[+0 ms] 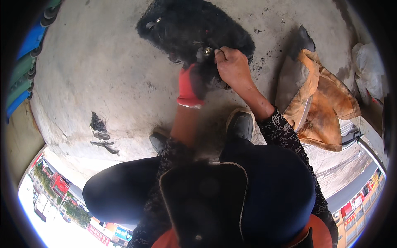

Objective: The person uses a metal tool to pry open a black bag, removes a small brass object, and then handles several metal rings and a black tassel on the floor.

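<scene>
A black, shaggy, mat-like piece (198, 25) lies on the concrete floor in front of me, with a few small metal bits on it. At its near edge is a small shiny round metal part (207, 51). My right hand (233, 68) is bare and closed in a pinch just right of that part; what sits between its fingertips is too small to make out. To the left, my left hand (191, 86) wears a red glove with a dark palm. It is smeared by motion against the near edge of the black piece, and its fingers are hidden.
A tan leather-like sheet (324, 113) is draped over something at the right, with a whitish plastic bag (368, 62) beyond. Black scraps (99, 128) lie on the floor at left. My shoes (242, 124) are close below my hands. Blue and green panels (25, 62) line the left edge.
</scene>
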### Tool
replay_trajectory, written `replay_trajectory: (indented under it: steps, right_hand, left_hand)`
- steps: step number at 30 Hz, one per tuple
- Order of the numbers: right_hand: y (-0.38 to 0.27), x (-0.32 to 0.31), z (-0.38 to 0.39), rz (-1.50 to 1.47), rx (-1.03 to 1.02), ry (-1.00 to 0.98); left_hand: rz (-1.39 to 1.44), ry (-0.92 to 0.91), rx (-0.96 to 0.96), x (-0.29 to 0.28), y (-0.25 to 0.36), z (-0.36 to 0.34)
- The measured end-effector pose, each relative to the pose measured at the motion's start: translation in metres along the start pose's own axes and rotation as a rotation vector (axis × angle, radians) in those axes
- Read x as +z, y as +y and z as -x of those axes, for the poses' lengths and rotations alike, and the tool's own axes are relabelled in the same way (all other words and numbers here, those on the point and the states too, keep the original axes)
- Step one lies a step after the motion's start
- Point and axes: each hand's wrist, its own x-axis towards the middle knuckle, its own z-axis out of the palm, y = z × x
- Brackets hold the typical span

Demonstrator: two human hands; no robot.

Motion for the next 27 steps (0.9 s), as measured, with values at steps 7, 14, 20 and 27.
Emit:
replay_trajectory:
  steps: [7, 14, 20, 27]
  right_hand:
    - [-0.012, 0.005, 0.042, -0.025, 0.018, -0.048]
    - [-0.01, -0.002, 0.031, -0.048, 0.06, -0.122]
    - [-0.006, 0.009, 0.007, -0.015, -0.025, -0.079]
    - [-0.007, 0.006, 0.02, -0.152, 0.097, -0.129]
  left_hand:
    - [0.295, 0.081, -0.234, -0.013, 0.001, 0.003]
    - [0.008, 0.045, -0.112, -0.022, -0.001, 0.003]
    - [0.664, 0.152, -0.304, 0.0, -0.014, 0.005]
    - [0.084, 0.118, -0.123, -0.01, -0.004, 0.009]
